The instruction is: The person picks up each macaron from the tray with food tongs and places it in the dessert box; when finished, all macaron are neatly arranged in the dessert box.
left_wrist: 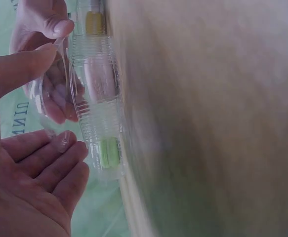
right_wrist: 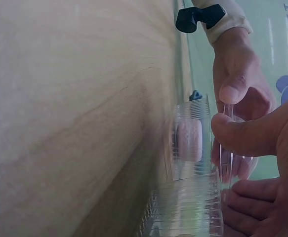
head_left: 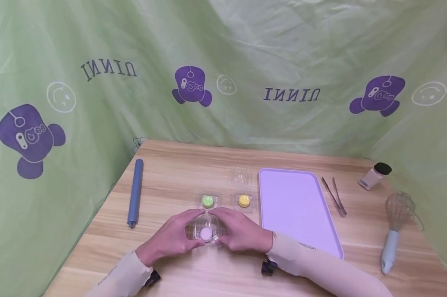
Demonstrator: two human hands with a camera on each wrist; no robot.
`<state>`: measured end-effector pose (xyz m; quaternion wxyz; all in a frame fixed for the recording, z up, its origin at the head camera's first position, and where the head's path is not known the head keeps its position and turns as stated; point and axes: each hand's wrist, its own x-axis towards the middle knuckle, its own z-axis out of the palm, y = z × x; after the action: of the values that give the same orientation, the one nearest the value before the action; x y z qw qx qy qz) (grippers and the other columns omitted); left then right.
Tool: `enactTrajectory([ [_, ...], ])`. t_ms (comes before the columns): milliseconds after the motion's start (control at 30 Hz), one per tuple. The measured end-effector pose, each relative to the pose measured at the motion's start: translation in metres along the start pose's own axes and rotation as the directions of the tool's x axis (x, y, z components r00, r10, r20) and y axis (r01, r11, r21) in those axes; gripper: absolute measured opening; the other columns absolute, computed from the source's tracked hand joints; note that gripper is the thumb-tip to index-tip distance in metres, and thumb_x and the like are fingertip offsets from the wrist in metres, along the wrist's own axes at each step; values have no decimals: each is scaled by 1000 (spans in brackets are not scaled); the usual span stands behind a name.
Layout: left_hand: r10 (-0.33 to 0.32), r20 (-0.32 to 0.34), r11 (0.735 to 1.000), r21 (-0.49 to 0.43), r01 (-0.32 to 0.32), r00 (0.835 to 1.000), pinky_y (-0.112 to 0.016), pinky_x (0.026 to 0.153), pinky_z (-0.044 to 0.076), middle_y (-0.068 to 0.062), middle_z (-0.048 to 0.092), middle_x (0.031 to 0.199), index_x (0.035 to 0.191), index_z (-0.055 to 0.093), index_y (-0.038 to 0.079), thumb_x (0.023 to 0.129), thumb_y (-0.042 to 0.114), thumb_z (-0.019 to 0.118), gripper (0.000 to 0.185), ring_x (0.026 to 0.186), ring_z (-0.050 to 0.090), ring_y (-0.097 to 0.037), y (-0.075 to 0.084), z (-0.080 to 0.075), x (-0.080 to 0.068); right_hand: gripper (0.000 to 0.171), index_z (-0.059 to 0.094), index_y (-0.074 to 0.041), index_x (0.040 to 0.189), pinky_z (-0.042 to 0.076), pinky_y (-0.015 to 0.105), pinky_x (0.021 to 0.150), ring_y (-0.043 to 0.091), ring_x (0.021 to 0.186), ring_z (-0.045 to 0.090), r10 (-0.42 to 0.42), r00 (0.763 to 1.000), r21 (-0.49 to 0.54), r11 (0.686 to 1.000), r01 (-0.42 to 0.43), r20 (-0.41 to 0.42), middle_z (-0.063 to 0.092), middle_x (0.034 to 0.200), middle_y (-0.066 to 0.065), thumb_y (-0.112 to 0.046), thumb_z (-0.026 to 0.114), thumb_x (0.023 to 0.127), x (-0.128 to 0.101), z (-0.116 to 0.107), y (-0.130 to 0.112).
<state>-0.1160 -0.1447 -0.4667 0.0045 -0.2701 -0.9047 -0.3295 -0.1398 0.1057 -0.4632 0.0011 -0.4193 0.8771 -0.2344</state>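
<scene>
My left hand [head_left: 173,236] and right hand [head_left: 243,232] pinch opposite edges of a clear plastic lid [head_left: 211,220], thumbs on the near side and fingers on the far side. Below it a pink macaron [head_left: 206,234] sits in a ribbed clear plastic base [right_wrist: 183,173]. Seen from the left wrist, a gap separates the lid from the base [left_wrist: 78,74]. Just beyond the hands, a green macaron [head_left: 208,201] and a yellow macaron [head_left: 243,201] stand side by side, each in its own clear holder.
Another clear plastic piece [head_left: 240,177] lies behind the yellow macaron. To the right are a purple tray [head_left: 294,206], tongs [head_left: 335,198], a whisk [head_left: 391,243] and a black-capped jar [head_left: 373,176]. A blue rolling pin [head_left: 135,192] lies at the left. Green cloth [head_left: 245,128] surrounds the wooden table.
</scene>
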Motion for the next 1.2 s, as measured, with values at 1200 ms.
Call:
enactTrajectory([
  [1200, -63, 231, 998, 23, 60, 971, -45, 117, 46, -7, 58, 148, 147, 51, 10, 70, 25, 90, 88, 137, 56, -26, -4, -5, 3, 78, 53, -8, 139, 50, 28, 113, 17, 127, 62, 30, 997, -42, 999, -27, 70, 65, 135, 5, -34, 88, 74, 4, 7, -14],
])
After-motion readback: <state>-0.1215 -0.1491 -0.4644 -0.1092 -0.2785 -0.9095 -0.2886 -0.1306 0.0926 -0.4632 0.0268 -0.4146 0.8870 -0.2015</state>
